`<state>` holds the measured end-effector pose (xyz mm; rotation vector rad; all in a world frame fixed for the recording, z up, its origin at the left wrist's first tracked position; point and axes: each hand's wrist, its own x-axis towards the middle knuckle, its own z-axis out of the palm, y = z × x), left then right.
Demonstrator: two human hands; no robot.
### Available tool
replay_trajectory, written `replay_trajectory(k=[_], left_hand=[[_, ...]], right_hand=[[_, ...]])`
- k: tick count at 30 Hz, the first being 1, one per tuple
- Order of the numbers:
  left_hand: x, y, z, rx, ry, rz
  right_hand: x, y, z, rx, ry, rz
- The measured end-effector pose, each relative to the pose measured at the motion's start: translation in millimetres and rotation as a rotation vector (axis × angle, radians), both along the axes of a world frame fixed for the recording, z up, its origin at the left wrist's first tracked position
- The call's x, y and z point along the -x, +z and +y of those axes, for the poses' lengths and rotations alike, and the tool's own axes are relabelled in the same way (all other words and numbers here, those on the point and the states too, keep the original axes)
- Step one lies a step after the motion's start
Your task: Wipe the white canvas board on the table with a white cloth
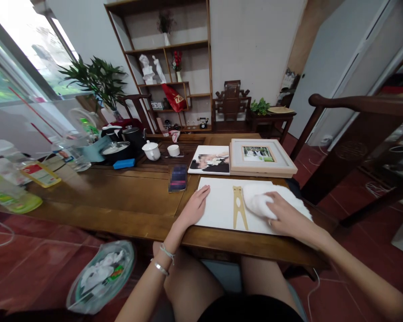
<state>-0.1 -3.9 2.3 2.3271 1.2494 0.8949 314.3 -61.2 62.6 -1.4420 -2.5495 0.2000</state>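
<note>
A white flat board [218, 210] lies on the wooden table in front of me. My left hand [196, 203] rests flat on its left edge, fingers stretched out. Near the board's middle is a gold A-shaped piece [238, 208] with two legs pointing toward me and small holes at its top. My right hand [282, 212] is closed on a bunched white cloth [260, 199], pressed on the board just right of the gold piece. Part of this fluffy white cloth spreads out behind the hand, over the board's right side.
Behind the board lie a canvas photo print [210, 161] and a framed picture [263, 156]. A dark, blurred-out phone-like item [177, 178] is left of it. A teapot [151, 150], cup [173, 150], blue block [124, 163] and bottles [40, 173] stand leftward. A waste bin [102, 277] sits below.
</note>
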Motion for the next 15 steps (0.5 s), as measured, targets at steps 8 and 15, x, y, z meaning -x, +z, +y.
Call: replay_trajectory(k=[8,15], left_hand=[[0,1.9,-1,0.012,0.01,0.013],[-3,5.9,-3,0.037,0.016,0.039]], right_hand=[[36,-9.8,27,-0.009,-0.098,-0.073],[56,-11.4,-62,-0.014,0.169,-0.017]])
